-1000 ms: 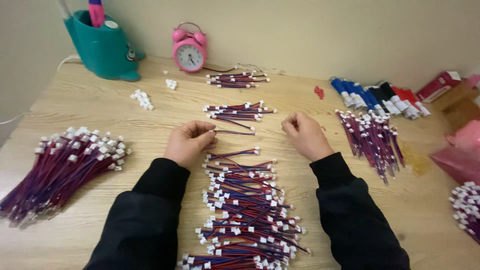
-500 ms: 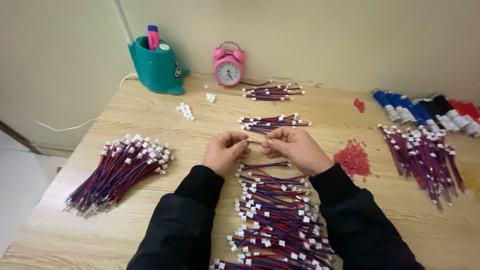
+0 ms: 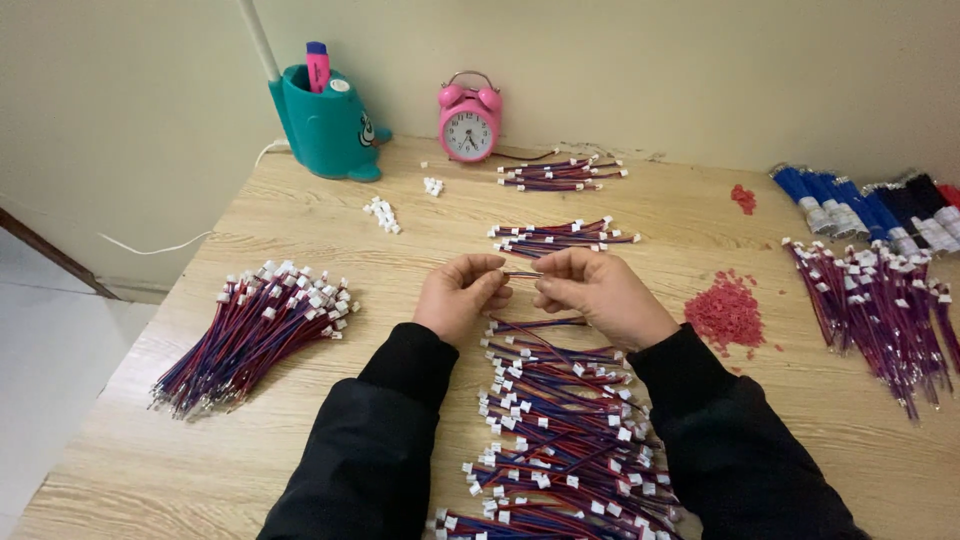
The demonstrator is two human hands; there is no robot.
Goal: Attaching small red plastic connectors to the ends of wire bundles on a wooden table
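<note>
**Short wire lead pinched between both hands above the loose pile**

The wire lead point(image 3: 522, 273) is a thin, short strand of red and blue wire, held roughly level over the wooden table point(image 3: 640, 210). Only its middle stretch shows, a dark line bridging the small gap between the two hands; both ends are hidden inside the fingers, so any connector on it cannot be made out.

It lies between the hands, above the near end of a long loose pile of leads point(image 3: 565, 430) with white connectors that runs down toward the person's body between the black sleeves. A small bundle point(image 3: 562, 238) of the same leads lies just beyond the hands.

The left hand point(image 3: 458, 298) has its thumb and forefinger closed on the left end of the lead, the other fingers curled in below. The right hand point(image 3: 600, 295) is likewise closed, its fingertips nipping the right end, knuckles turned up toward the camera. Neither hand touches the pile beneath.

To the left lies a big fanned bundle point(image 3: 255, 335) of red and blue leads; to the right another spread bundle point(image 3: 880, 310) and a heap of red crumbs point(image 3: 725, 312). At the far edge stand a pink alarm clock point(image 3: 469, 117) and a teal pen holder point(image 3: 325, 125), with a few loose white connectors point(image 3: 382, 214) in front of it
</note>
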